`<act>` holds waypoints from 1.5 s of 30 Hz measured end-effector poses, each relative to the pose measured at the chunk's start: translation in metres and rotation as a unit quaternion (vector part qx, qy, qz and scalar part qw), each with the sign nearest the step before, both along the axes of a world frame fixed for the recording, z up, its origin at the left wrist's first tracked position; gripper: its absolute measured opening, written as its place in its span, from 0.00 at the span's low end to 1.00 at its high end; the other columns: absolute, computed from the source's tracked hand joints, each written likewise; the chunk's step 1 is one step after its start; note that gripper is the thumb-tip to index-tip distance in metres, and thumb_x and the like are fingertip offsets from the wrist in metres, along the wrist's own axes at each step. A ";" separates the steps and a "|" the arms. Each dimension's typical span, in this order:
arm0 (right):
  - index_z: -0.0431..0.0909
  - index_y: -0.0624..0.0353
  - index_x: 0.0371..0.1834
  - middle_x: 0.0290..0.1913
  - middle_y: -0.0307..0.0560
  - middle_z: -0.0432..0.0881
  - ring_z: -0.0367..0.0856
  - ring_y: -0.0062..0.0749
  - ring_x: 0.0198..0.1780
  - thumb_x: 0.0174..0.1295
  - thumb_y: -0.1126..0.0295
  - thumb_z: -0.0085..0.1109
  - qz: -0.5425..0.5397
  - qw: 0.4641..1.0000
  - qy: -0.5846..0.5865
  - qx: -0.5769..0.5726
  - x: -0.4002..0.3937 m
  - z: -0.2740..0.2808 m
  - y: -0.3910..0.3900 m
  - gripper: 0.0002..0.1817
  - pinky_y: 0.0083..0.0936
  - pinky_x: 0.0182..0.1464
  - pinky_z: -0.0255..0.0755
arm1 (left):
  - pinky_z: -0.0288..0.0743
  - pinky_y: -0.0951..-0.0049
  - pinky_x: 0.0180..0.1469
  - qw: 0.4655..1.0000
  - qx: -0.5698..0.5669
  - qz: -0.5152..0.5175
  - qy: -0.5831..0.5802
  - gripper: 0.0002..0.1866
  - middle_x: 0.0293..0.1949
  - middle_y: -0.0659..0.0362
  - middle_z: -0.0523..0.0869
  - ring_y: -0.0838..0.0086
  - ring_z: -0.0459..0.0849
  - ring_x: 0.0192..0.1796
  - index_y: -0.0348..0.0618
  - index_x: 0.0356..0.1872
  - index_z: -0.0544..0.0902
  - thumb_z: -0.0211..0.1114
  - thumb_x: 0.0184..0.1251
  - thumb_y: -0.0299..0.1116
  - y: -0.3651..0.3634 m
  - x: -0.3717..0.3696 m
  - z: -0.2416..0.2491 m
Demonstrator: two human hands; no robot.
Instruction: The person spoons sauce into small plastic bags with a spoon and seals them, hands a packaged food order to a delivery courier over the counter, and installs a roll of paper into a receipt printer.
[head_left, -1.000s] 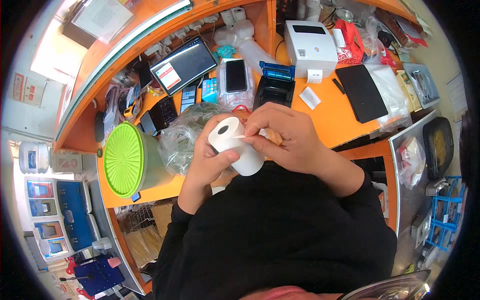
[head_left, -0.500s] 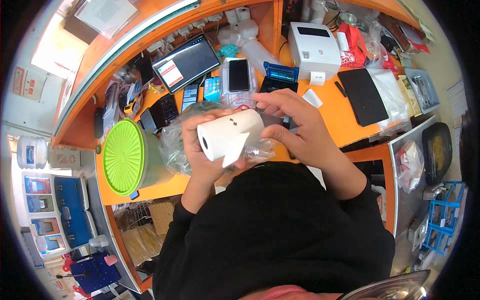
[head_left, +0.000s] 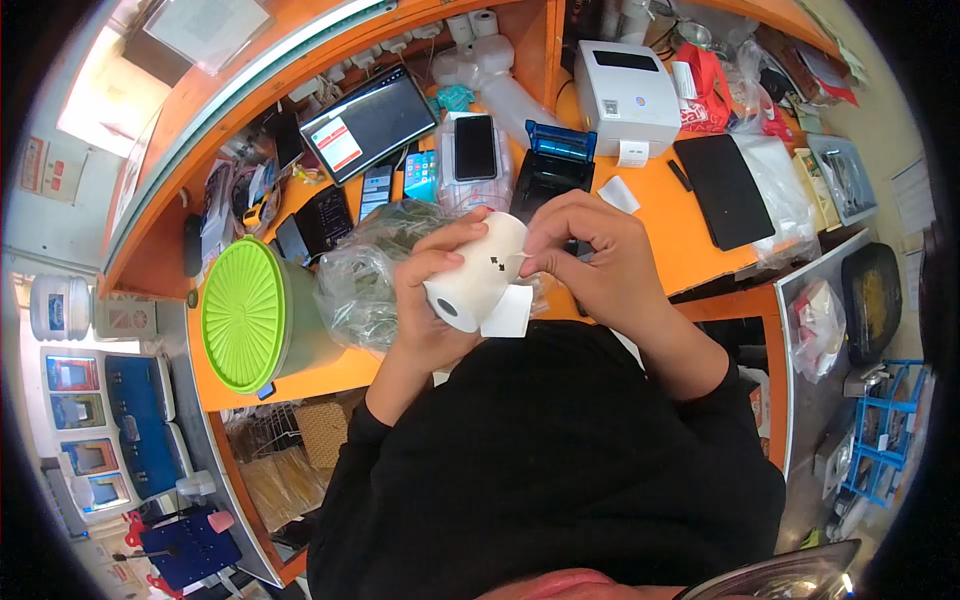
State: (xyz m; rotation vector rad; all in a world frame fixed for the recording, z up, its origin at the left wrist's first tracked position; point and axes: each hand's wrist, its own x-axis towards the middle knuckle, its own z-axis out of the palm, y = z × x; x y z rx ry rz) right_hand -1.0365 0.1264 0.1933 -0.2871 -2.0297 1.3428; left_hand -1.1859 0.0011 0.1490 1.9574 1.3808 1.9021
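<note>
A white paper roll (head_left: 478, 272) with small black arrow marks is held in front of my chest, tilted, its dark core hole facing down and to the left. My left hand (head_left: 425, 295) wraps around the roll from the left side. A loose paper flap hangs from its lower right. My right hand (head_left: 595, 250) pinches at the roll's upper right edge, thumb and index finger together on what looks like a bit of its paper. Behind the roll, a crumpled clear plastic bag (head_left: 360, 290) lies on the orange desk (head_left: 650, 240).
A tub with a green lid (head_left: 243, 315) stands at the left. Behind are a tablet screen (head_left: 370, 125), several phones, and an open black printer with a blue cover (head_left: 560, 143). To the right are a white label printer (head_left: 628, 95) and a flat black pad (head_left: 725, 192).
My right hand has moved from open beside the roll to pinching its edge. The roll has turned to a steeper tilt in my left hand.
</note>
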 end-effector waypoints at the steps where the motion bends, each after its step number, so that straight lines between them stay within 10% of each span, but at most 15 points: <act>1: 0.82 0.61 0.30 0.38 0.42 0.80 0.77 0.21 0.37 0.50 0.78 0.69 -0.001 1.000 -0.007 -0.009 0.000 0.000 0.000 0.05 0.18 0.40 0.70 | 0.69 0.51 0.65 1.000 0.006 0.013 0.008 0.45 0.56 0.46 0.72 0.48 0.72 0.63 0.49 0.54 0.59 0.82 0.36 0.23 0.001 0.001 0.000; 11: 0.79 0.58 0.30 0.39 0.44 0.76 0.77 0.38 0.45 0.51 0.77 0.66 0.024 0.999 0.007 0.027 0.001 -0.001 -0.017 0.06 0.29 0.48 0.70 | 0.66 0.48 0.66 0.996 0.053 0.074 -0.021 0.45 0.57 0.44 0.71 0.51 0.72 0.63 0.49 0.54 0.58 0.82 0.37 0.24 0.007 0.006 -0.005; 15: 0.78 0.57 0.31 0.39 0.43 0.77 0.76 0.38 0.46 0.51 0.77 0.66 0.032 0.999 0.006 0.029 0.000 -0.003 -0.023 0.07 0.30 0.49 0.69 | 0.65 0.44 0.67 0.994 0.039 0.055 -0.081 0.36 0.57 0.47 0.70 0.55 0.72 0.62 0.48 0.54 0.59 0.74 0.49 0.22 0.005 0.010 -0.002; 26: 0.78 0.57 0.31 0.39 0.42 0.79 0.77 0.33 0.43 0.55 0.73 0.66 0.080 0.993 0.046 0.078 -0.005 0.001 -0.018 0.05 0.27 0.45 0.69 | 0.72 0.65 0.61 0.955 -0.066 0.089 -0.276 0.40 0.54 0.49 0.75 0.65 0.76 0.58 0.41 0.57 0.62 0.78 0.42 0.22 -0.005 0.009 0.000; 29: 0.80 0.58 0.34 0.38 0.40 0.78 0.76 0.26 0.40 0.58 0.71 0.65 0.067 0.983 0.072 -0.158 -0.008 0.004 -0.021 0.05 0.23 0.42 0.69 | 0.74 0.69 0.58 0.919 -0.103 0.037 -0.378 0.41 0.52 0.54 0.78 0.69 0.78 0.55 0.40 0.57 0.65 0.82 0.39 0.28 -0.009 0.005 0.001; 45: 0.81 0.60 0.43 0.41 0.42 0.76 0.75 0.27 0.39 0.55 0.66 0.69 0.044 0.998 0.035 0.010 -0.013 -0.011 0.001 0.14 0.21 0.41 0.70 | 0.76 0.73 0.51 0.886 -0.134 0.015 -0.443 0.44 0.46 0.57 0.80 0.73 0.81 0.48 0.40 0.54 0.66 0.84 0.38 0.44 -0.006 0.010 -0.007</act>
